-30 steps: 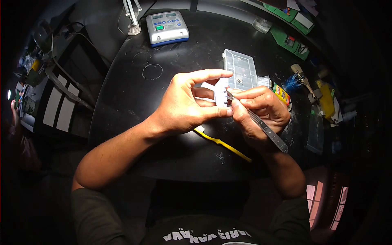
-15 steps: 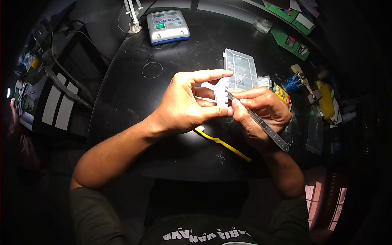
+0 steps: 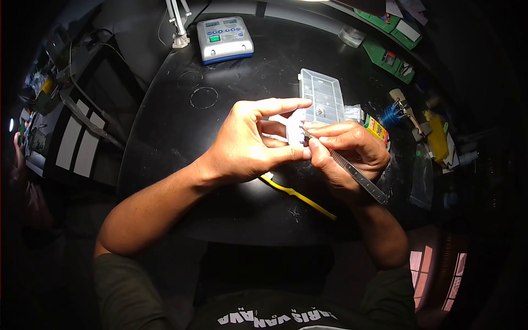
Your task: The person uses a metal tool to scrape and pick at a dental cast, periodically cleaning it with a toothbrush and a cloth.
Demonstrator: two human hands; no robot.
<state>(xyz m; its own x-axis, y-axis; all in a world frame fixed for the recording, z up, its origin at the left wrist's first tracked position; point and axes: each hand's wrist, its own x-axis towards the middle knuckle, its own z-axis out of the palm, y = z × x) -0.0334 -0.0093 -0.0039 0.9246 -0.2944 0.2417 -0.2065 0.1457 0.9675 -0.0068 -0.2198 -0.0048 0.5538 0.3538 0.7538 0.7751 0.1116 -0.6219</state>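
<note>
White and bumpy, the small piece (image 3: 295, 129) sits in the left hand (image 3: 236, 143), held up over the middle of the worktop (image 3: 159, 154). The thumb pinches it at the end closer to the near edge, and a finger pinches the other end. More fingers reach behind it. This grip seems good for making it steady, and it leaves the bumpy side free to face the right hand (image 3: 352, 146).

The right hand is closed on a flat metal tool (image 3: 360, 179) with marks along it, a bit like a ruler. The person holds it low, like a pencil, likely so the tip can be moved in tiny bits. The tip is at the bumpy side, but fingers and bright light make it hard to tell just what it touches. The two hands are very close, which may help both from shaking.

Below the hands, toward the near edge, lies a yellow brush (image 3: 294, 192) with its bristles by the left hand, so it is easy to reach. Just past the hands, toward the far edge, is a clear box (image 3: 324, 91) with little rooms for small things. A yellow and green packet (image 3: 377, 130) lies by the right hand, toward the right edge. Near the far left corner stands a silver machine (image 3: 225, 39), out of the way of both arms.
</note>
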